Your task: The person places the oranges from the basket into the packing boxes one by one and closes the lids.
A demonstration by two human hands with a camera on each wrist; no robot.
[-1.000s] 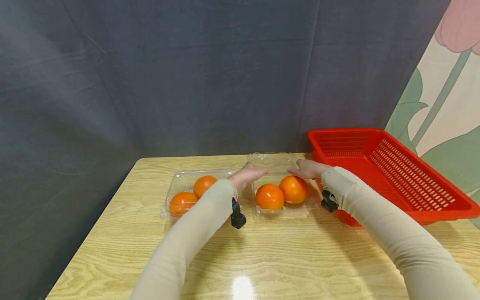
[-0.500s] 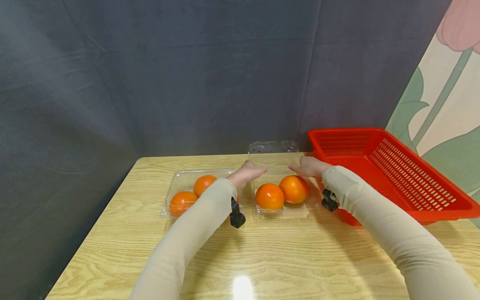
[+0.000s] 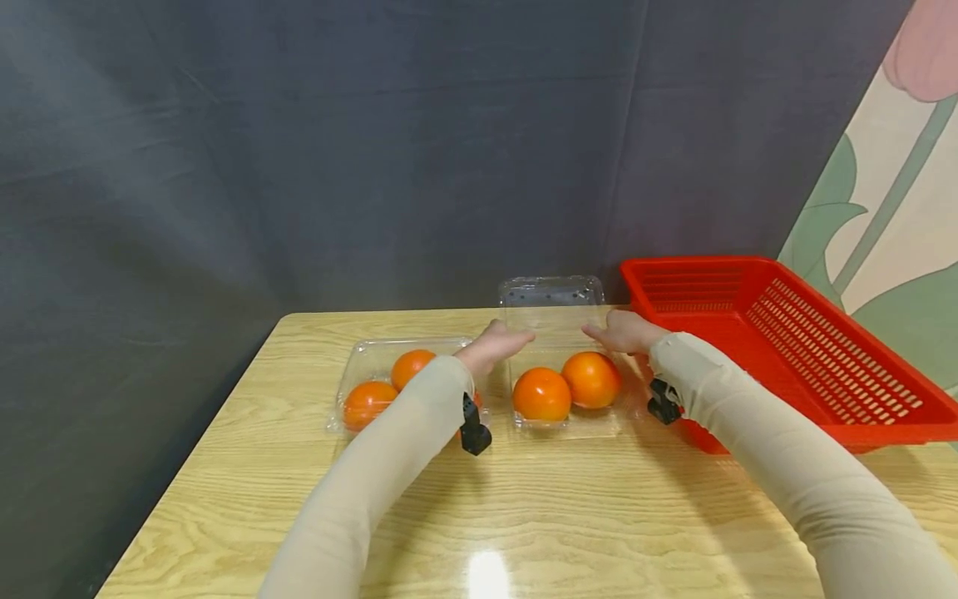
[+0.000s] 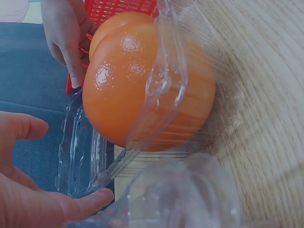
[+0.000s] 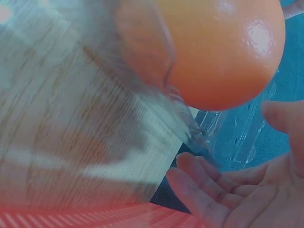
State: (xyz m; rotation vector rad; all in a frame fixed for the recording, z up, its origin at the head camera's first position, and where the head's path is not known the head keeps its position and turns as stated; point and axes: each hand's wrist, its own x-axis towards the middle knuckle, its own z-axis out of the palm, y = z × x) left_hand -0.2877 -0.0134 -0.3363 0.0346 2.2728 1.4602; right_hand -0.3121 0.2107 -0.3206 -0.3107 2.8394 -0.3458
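Observation:
A clear plastic clamshell box (image 3: 591, 428) stands mid-table with its lid (image 3: 550, 293) raised at the back. Inside it lie two glossy round orange fruits, a left one (image 3: 542, 395) and a right one (image 3: 591, 380). My left hand (image 3: 494, 345) is at the box's back left, thumb spread from the fingers; in the left wrist view a fingertip (image 4: 97, 202) meets the plastic edge. At the back right is my right hand (image 3: 627, 331); the right wrist view shows its fingers (image 5: 204, 190) loosely extended at the edge, thumb apart.
Left of it, another clear box (image 3: 367, 349) holds several orange fruits (image 3: 370, 403), partly hidden by my left sleeve. A red slotted basket (image 3: 748, 333) stands at the right, close to my right hand. A dark curtain (image 3: 449, 150) hangs behind the table's back edge.
The middle box's lid has swung up higher at the back. My right hand has shifted slightly right and up; the left has stayed nearly in place. The fruits have not moved within the box.

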